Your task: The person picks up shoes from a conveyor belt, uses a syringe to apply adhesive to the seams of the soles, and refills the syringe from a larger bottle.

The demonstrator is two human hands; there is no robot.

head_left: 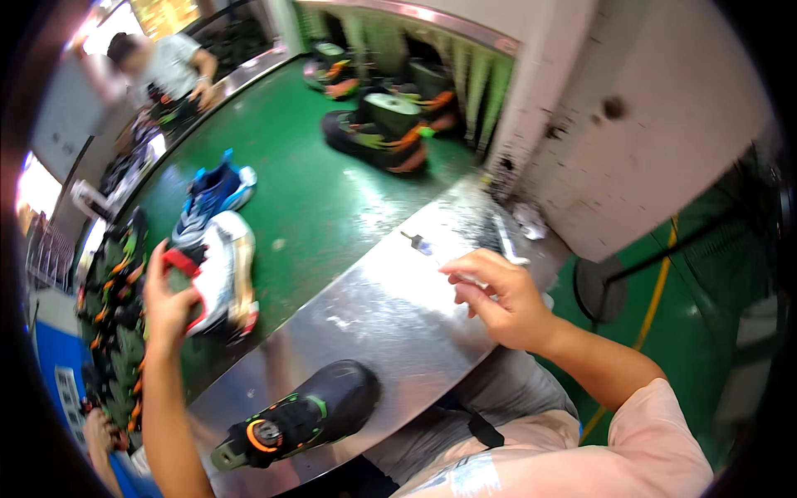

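My left hand (168, 303) grips a white sneaker (222, 270) with red trim at its red collar, over the green conveyor. Just beyond it lies a blue sneaker (207, 199). Above the metal ledge, my right hand (502, 299) is closed with thumb and fingers together; what they hold, if anything, I cannot make out. Near those fingers a small dark-tipped piece (418, 242) lies on the ledge. A black shoe (311, 411) with orange and green trim rests on the ledge in front of me, a greenish form showing at its collar.
Several dark shoes with forms inside (378, 133) sit on the green conveyor (290, 207) by a machine opening with hanging strips (481, 91). More dark shoes (116, 324) are stacked at left. A co-worker (170, 75) works across the conveyor; another person's hand (100, 432) shows lower left.
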